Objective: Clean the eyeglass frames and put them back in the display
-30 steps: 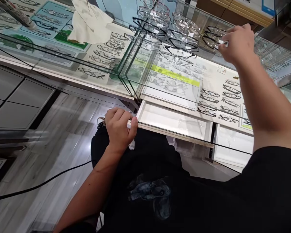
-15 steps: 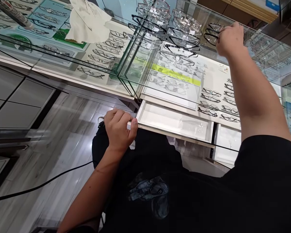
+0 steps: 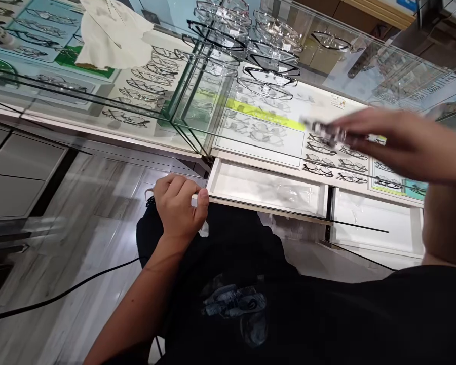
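Note:
My right hand (image 3: 395, 139), blurred by motion, is above the right part of the glass counter. Between its fingers is a pair of eyeglasses (image 3: 325, 133), also smeared. Below it, rows of eyeglasses (image 3: 319, 165) lie on the white display board. One dark-rimmed pair (image 3: 331, 40) stands on the glass top behind. My left hand (image 3: 178, 208) is closed beside the left end of the pulled-out white drawer (image 3: 251, 182), fingers curled and thumb up. Whatever those fingers grip is hidden.
Several eyeglasses (image 3: 268, 76) stand in stacked rows on the glass top. A white cloth (image 3: 112, 35) lies on the counter at the left. A second drawer (image 3: 380, 218) is at the right. A black cable (image 3: 68, 291) runs across the left, above the wood-look floor (image 3: 95, 243).
My right hand has lifted one of the two pairs at the back of the glass top and brought it nearer. My left hand stays by the drawer. The view has shifted slightly.

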Motion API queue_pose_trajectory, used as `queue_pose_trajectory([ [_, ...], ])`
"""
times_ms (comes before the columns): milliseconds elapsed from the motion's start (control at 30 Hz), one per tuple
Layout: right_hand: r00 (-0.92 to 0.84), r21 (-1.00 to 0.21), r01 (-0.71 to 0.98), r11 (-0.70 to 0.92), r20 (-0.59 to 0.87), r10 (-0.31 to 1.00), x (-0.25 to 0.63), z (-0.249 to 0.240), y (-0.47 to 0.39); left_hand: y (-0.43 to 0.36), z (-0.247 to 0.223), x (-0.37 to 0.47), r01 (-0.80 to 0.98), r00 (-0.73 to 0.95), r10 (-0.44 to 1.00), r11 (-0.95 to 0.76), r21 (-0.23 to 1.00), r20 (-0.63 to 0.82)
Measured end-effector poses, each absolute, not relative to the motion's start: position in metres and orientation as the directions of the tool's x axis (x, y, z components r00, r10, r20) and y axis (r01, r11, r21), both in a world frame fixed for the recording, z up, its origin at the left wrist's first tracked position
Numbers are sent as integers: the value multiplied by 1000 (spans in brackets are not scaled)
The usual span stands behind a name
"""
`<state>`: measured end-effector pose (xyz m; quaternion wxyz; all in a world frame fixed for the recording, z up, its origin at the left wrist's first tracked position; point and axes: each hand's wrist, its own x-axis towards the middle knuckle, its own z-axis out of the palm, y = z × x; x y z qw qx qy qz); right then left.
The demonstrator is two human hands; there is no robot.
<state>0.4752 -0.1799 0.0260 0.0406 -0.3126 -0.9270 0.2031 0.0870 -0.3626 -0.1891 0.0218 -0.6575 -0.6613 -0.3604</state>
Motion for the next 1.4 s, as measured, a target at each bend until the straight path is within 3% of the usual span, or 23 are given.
queue_pose_trajectory([
  [100, -801, -577, 575, 580, -255, 541, 479, 1, -236, -362, -190, 86, 881, -126, 849, -142, 452, 513],
  [200, -763, -537, 632, 558, -306, 570, 479, -57, -257, -361, -190, 85, 875, -104, 846, -173, 453, 523],
  [267, -725, -438, 678, 590, -265, 636, 482, -102, -248, -361, -189, 85, 877, -95, 839, -184, 444, 536],
  [333, -649, -264, 758, 596, -221, 728, 491, -140, -223, -360, -189, 85, 888, -89, 837, -178, 423, 539],
  [433, -463, -17, 885, 466, -139, 875, 510, -176, -171, -360, -188, 85, 904, -81, 838, -167, 394, 540],
  [533, -398, 72, 913, 401, -55, 916, 528, -192, -121, -360, -189, 85, 909, -63, 820, -189, 372, 569],
  [800, -217, 33, 976, 215, 48, 975, 559, -239, -36, -358, -192, 85, 921, -59, 774, -201, 334, 631],
  [1200, -155, 72, 986, 149, 89, 984, 577, -274, 5, -365, -181, 87, 910, -44, 812, -207, 359, 582],
  [1400, -213, 60, 976, 210, 46, 976, 580, -284, 40, -368, -178, 87, 909, -59, 826, -188, 372, 560],
])
